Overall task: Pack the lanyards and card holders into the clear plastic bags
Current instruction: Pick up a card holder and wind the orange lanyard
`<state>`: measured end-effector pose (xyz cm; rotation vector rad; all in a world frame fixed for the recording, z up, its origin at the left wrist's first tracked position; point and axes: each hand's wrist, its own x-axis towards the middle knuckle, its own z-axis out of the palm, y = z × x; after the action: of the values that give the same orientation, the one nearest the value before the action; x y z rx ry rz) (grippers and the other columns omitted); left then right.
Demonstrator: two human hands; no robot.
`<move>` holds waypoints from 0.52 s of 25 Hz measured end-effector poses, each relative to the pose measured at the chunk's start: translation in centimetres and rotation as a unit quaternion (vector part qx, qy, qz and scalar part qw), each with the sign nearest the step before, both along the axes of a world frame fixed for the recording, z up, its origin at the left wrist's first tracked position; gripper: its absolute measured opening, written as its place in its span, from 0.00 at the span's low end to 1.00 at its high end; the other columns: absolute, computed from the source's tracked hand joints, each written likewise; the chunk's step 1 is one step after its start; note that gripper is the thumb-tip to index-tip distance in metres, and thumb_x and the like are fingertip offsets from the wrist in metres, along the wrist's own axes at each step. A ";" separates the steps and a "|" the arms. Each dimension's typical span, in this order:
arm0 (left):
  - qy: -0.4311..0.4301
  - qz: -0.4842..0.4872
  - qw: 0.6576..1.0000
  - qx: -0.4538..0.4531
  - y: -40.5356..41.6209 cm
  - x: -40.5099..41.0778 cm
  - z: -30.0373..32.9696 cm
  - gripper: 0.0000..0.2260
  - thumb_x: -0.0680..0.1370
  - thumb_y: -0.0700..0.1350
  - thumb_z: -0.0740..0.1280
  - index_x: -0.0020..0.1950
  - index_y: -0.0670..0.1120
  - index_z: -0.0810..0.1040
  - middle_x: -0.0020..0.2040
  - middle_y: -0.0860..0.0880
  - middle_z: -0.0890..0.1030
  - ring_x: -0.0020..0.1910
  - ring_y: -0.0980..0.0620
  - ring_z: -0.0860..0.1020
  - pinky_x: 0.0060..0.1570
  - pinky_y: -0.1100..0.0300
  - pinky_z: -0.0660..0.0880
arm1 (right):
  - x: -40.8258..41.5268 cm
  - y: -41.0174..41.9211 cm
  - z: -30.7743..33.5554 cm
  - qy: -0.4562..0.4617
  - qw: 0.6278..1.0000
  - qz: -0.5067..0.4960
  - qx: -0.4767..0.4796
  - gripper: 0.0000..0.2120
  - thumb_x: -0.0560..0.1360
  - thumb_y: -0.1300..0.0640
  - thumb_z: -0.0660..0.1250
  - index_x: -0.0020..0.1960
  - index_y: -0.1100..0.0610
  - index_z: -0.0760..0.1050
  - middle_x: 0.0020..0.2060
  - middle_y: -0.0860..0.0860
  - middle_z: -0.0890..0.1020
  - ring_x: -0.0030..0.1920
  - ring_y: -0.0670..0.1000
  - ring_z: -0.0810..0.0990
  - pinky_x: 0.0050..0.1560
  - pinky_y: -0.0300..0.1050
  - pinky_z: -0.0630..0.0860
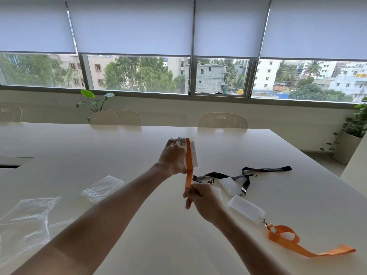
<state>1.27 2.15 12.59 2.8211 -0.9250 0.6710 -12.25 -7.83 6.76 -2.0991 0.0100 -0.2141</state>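
Note:
My left hand (174,155) grips a white card holder (194,153) upright above the table, with an orange lanyard (188,165) running along its edge. Below it, my right hand (202,201) pinches the lower end of that same orange strap, which is pulled taut between the hands. On the table to the right lie a black lanyard (246,173) clipped to a frosted card holder (228,186), and a second orange lanyard (288,241) clipped to another card holder (246,211). Two clear plastic bags (101,188) (25,221) lie at the left.
The white table (119,147) stretches wide, with a dark cable slot (12,165) at its left edge. Perforated white chairs (115,117) (222,120) stand along the far side. Potted plants (355,132) flank the window.

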 end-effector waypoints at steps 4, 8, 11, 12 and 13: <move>-0.040 -0.025 0.996 0.078 -0.4 -0.5 -1.1 0.52 0.63 0.58 0.77 0.75 0.36 0.53 0.74 0.36 0.61 0.74 0.41 0.60 0.74 0.52 0.48 | 1.2 -0.8 3.2 -0.046 0.997 0.002 0.055 0.18 0.78 0.56 0.61 0.32 0.53 0.80 0.27 0.49 0.84 0.25 0.45 0.71 0.28 0.38 0.65; -0.054 -0.057 0.992 0.102 -0.3 -1.2 -1.9 0.49 0.64 0.53 0.76 0.75 0.35 0.54 0.74 0.36 0.61 0.74 0.41 0.59 0.74 0.53 0.45 | 2.7 -1.9 4.8 -0.061 0.979 -0.055 0.189 0.20 0.79 0.58 0.62 0.30 0.57 0.80 0.25 0.51 0.82 0.22 0.45 0.73 0.26 0.37 0.67; -0.054 -0.091 0.989 0.099 -0.5 -2.1 -2.6 0.47 0.65 0.50 0.76 0.75 0.37 0.55 0.74 0.35 0.61 0.74 0.40 0.58 0.72 0.54 0.40 | 3.5 -2.2 5.0 -0.069 0.968 -0.106 0.215 0.19 0.79 0.57 0.63 0.30 0.56 0.80 0.24 0.50 0.83 0.20 0.42 0.73 0.23 0.34 0.68; -0.053 -0.100 0.989 0.094 -0.5 -2.4 -2.8 0.46 0.65 0.51 0.75 0.75 0.38 0.55 0.74 0.36 0.61 0.75 0.41 0.58 0.72 0.55 0.39 | 3.8 -2.2 4.9 -0.072 0.966 -0.119 0.216 0.19 0.78 0.57 0.63 0.30 0.56 0.81 0.25 0.51 0.83 0.21 0.43 0.74 0.25 0.35 0.69; -0.052 -0.108 0.989 0.087 -0.5 -2.6 -3.0 0.46 0.65 0.51 0.75 0.75 0.38 0.55 0.74 0.36 0.61 0.75 0.41 0.57 0.72 0.55 0.37 | 4.0 -2.3 4.7 -0.077 0.965 -0.132 0.213 0.18 0.78 0.57 0.64 0.31 0.56 0.81 0.26 0.51 0.83 0.24 0.44 0.76 0.29 0.38 0.71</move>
<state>-1.33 1.67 9.55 2.7943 -1.3469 0.7483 -8.24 -10.15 11.50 -1.6430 0.2254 -0.4911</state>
